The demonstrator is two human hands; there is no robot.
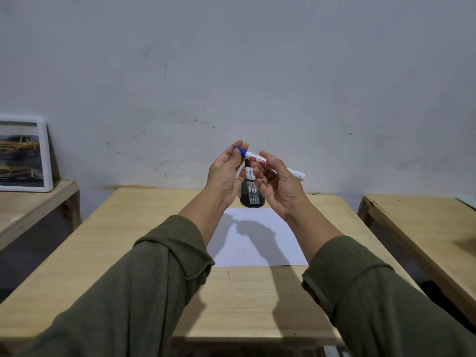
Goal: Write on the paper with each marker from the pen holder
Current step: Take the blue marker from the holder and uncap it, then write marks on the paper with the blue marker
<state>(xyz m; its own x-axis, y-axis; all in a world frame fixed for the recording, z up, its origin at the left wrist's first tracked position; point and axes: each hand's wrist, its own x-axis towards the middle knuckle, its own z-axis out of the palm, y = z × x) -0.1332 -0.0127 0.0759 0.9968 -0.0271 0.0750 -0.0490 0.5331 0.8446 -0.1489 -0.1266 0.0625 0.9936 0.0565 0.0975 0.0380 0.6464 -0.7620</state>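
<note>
Up above the table (pixel 154 253), both hands hold one marker (pixel 260 161) in the air; its long axis runs from ten o'clock to four o'clock, blue cap toward ten; the left hand (pixel 226 171) pinches the cap with its fingertips; the right hand (pixel 278 184) grips the white barrel; beneath them the black mesh pen holder (pixel 251 197) stands upright at the twelve o'clock edge of the paper (pixel 257 243), another marker inside it.

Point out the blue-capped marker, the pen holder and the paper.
blue-capped marker (pixel 253 157): head view, on the white barrel between the hands.
pen holder (pixel 251 199): head view, on the black mesh wall, lower part.
paper (pixel 260 251): head view, on the sheet's near middle.
</note>
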